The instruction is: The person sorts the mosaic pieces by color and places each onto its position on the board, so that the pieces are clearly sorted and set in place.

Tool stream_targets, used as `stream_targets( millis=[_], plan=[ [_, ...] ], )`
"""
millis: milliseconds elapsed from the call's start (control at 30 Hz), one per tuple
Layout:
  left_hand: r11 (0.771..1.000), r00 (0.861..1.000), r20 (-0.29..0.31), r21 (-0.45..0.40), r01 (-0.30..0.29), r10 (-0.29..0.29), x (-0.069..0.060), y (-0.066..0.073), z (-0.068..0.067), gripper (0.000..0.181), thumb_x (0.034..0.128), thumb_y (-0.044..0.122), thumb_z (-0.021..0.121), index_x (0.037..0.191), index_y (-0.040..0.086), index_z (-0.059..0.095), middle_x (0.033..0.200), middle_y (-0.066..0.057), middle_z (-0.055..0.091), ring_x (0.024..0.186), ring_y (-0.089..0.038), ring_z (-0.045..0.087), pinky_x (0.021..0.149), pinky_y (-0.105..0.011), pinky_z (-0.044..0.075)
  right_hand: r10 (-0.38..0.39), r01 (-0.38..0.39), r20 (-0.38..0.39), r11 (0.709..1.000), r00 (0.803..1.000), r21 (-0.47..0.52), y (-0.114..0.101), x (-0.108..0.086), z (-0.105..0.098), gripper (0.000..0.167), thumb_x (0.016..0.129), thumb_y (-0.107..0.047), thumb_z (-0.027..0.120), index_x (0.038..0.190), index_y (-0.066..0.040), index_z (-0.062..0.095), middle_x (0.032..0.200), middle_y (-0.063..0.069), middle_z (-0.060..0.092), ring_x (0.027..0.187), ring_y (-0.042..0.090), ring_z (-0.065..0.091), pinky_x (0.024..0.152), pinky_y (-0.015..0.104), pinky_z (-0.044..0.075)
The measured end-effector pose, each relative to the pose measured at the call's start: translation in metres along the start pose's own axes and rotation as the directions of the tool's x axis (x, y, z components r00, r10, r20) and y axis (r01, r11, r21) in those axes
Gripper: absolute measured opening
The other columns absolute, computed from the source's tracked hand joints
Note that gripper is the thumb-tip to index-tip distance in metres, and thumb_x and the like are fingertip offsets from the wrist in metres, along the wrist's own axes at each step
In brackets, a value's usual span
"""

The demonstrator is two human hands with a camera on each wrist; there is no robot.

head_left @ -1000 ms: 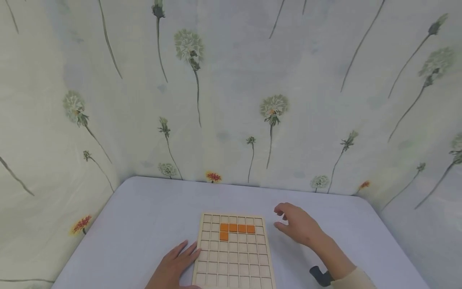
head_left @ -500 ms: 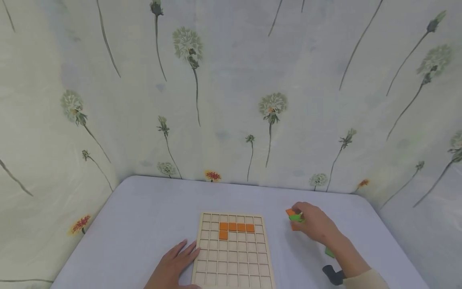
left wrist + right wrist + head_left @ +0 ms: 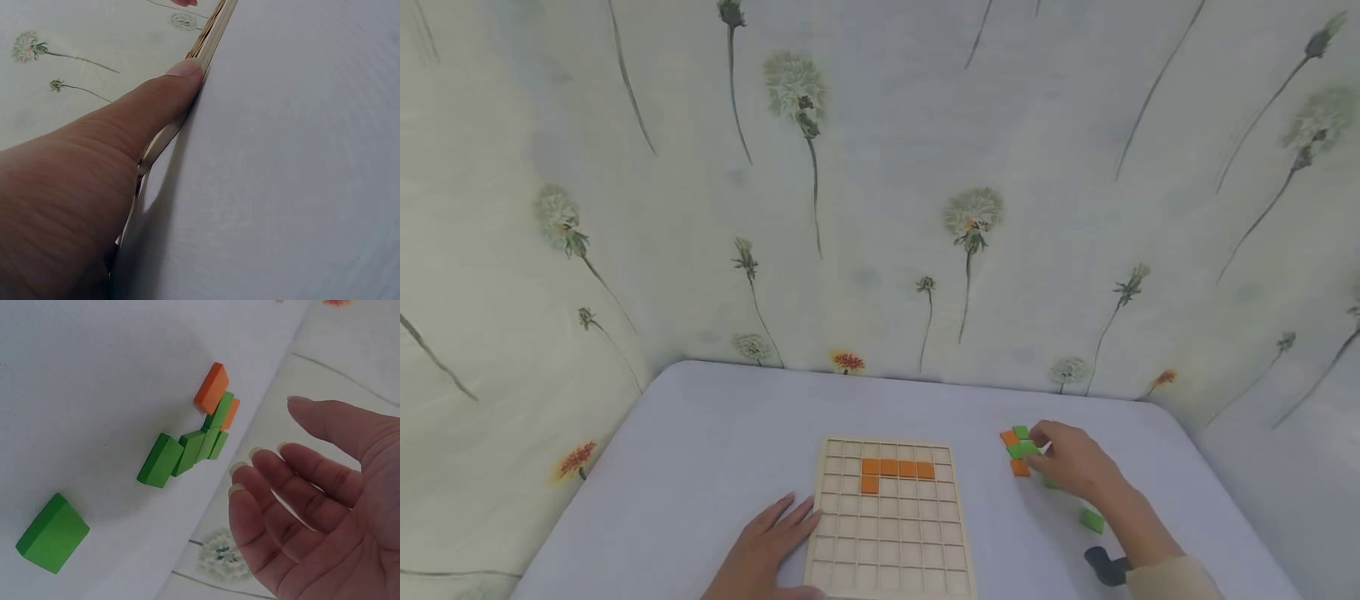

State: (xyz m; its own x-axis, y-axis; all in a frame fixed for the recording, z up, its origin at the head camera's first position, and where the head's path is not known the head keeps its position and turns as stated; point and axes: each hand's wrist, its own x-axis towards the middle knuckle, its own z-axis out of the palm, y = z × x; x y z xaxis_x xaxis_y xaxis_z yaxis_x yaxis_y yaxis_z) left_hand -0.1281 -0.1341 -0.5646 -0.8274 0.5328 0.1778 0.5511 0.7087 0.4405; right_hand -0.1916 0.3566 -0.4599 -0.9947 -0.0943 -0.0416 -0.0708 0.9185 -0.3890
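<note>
Board of pale gridded wood (image 3: pixel 887 529) is lying midway between the left and right edges of a pale tabletop (image 3: pixel 715 433), carrying five square orange tiles (image 3: pixel 888 468). The left hand (image 3: pixel 762 550), grasping nothing, is resting against the board's left edge. Toward the tabletop's right edge, the right hand (image 3: pixel 1072 461), loosely curled and empty, is hovering beside loose green and orange tiles (image 3: pixel 164 464).

Place: screened table nook, seemingly indoors; home or studio — cannot tell which. Pale table (image 3: pixel 715 442) with rounded far corners; patterned backdrop (image 3: pixel 865 183) rises along its far, left and right sides. Print of dandelions (image 3: pixel 795 83) and red flowers (image 3: pixel 847 361) reads as household decor rather than lab or workshop. On the table: gridded board (image 3: pixel 889 529) and coloured tiles (image 3: pixel 1092 521) — tabletop-game items.
</note>
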Motion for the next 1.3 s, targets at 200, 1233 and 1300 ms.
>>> stream_targets(
  millis=[200, 1233, 1300],
  plan=[
    [0.999, 0.999, 0.046, -0.039, 0.004, -0.002, 0.004, 0.005, -0.007, 0.104, 0.0795, 0.081, 0.067, 0.153, 0.010, 0.054, 0.161, -0.006, 0.047, 0.151, -0.039, 0.034, 0.115, -0.064, 0.036, 0.026, -0.028, 0.032, 0.998, 0.999, 0.047, 0.005, 0.000, 0.002, 0.032, 0.093, -0.016, 0.078, 0.118, 0.001, 0.069, 0.112, 0.011, 0.072, 0.095, 0.025, 0.066, 0.074, 0.041, 0.058],
    [0.999, 0.998, 0.061, -0.036, 0.023, -0.020, 0.003, 0.005, -0.007, 0.104, 0.0789, 0.080, 0.070, 0.154, 0.011, 0.053, 0.162, -0.005, 0.046, 0.152, -0.038, 0.033, 0.116, -0.064, 0.035, 0.072, -0.072, 0.093, 0.997, 0.993, -0.008, 0.007, 0.017, 0.027, 0.018, 0.085, 0.001, 0.076, 0.102, 0.000, 0.071, 0.097, 0.007, 0.067, 0.091, 0.025, 0.062, 0.084, 0.048, 0.057],
    [0.999, 0.997, 0.066, -0.038, 0.030, -0.027, 0.003, 0.006, -0.007, 0.104, 0.0785, 0.080, 0.070, 0.154, 0.011, 0.053, 0.162, -0.005, 0.046, 0.152, -0.038, 0.033, 0.116, -0.064, 0.035, 0.080, -0.079, 0.099, 0.997, 0.992, -0.008, 0.009, 0.018, 0.027, 0.018, 0.085, -0.001, 0.077, 0.102, 0.001, 0.070, 0.096, 0.007, 0.067, 0.089, 0.024, 0.061, 0.083, 0.047, 0.057]
  ],
)
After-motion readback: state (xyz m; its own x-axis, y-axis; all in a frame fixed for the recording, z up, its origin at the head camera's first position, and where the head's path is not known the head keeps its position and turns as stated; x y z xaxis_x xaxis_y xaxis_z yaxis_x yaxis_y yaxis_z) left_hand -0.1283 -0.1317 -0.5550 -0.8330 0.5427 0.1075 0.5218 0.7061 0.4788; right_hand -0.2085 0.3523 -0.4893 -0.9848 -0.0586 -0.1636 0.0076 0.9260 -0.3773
